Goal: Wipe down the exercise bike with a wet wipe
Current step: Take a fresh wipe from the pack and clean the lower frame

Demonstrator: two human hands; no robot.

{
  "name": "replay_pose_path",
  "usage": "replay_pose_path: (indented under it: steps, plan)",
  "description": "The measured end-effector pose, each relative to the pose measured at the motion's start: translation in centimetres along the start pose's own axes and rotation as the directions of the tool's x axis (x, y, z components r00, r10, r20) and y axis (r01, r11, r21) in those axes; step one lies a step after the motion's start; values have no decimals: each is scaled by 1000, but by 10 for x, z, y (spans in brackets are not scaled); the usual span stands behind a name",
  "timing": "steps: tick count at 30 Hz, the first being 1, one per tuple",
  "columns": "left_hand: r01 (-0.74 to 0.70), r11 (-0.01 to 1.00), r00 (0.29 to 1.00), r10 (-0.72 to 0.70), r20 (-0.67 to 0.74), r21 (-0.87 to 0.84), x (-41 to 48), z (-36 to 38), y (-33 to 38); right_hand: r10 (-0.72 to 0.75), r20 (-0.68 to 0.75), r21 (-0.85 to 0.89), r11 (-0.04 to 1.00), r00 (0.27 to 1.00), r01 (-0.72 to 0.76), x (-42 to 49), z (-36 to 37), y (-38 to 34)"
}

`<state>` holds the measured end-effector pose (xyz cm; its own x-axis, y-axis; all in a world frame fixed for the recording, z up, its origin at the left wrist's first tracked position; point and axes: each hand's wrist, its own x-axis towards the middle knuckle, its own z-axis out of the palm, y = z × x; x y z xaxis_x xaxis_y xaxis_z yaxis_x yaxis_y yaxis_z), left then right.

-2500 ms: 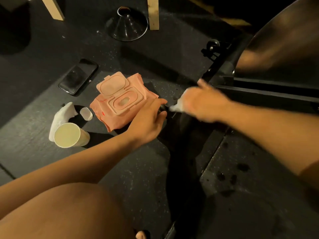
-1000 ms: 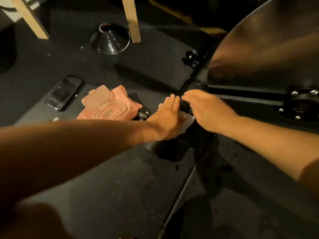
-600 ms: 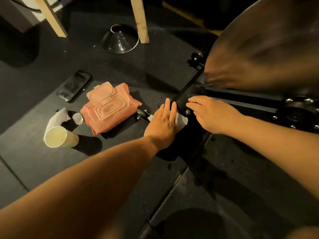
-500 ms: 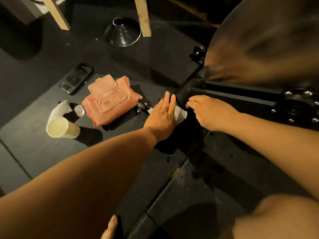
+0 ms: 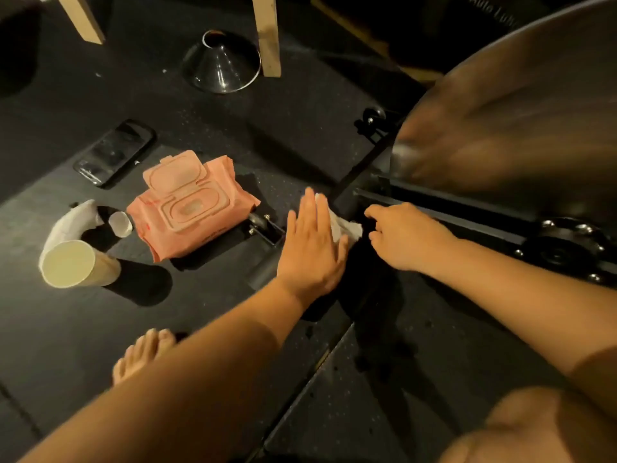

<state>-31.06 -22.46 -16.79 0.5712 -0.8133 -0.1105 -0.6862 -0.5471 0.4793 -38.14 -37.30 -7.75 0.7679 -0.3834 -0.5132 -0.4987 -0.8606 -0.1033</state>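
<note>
— Where's the wet wipe (image 5: 347, 227)?
— On the low frame of the exercise bike (image 5: 467, 218), pressed under the left hand (image 5: 310, 248), whose fingers are flat and straight.
— And the right hand (image 5: 407, 238)?
— Beside the wipe, fingers curled. I can't tell if it grips anything.
— Step?
— Wiping the base, I'd say. The next move calls for steady pressure, sliding along the frame.

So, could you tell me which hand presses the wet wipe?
The left hand, laid flat on the wet wipe; the right hand curls beside it.

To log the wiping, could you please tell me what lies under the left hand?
A white wet wipe peeks out beside the flat left hand, on the bike's dark frame. The rest is hidden beneath the palm.
</note>
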Motion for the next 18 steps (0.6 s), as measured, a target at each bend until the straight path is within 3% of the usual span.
replay_pose_path:
  steps: [3, 5, 8, 11, 14, 16, 18]
  plan:
    - [-18, 1000, 999, 17, 30, 22, 0, 14, -7, 10, -161, 115, 993, 987, 8, 10, -5, 4]
    - [32, 998, 999, -30, 39, -54, 29, 11, -5, -97, -293, -16, 995, 951, 97, 17, -10, 8]
    - [-6, 996, 994, 16, 110, -92, 60, 12, -7, -280, -444, -222, 955, 851, 198, 16, -15, 20]
    - [-28, 998, 987, 35, 154, -53, 64, 20, -11, -437, -181, -571, 776, 881, 268, 2, -2, 33]
    - [-143, 989, 974, 147, 170, -36, 84, 18, -10, -417, -85, -621, 732, 905, 279, 7, -1, 36]
    - [-280, 960, 942, 272, 195, 18, 102, 11, -7, -422, 12, -698, 645, 906, 310, 13, 5, 34]
    - [-330, 944, 916, 324, 235, -16, 113, -1, -6, -454, 84, -732, 576, 887, 363, 12, 4, 36]
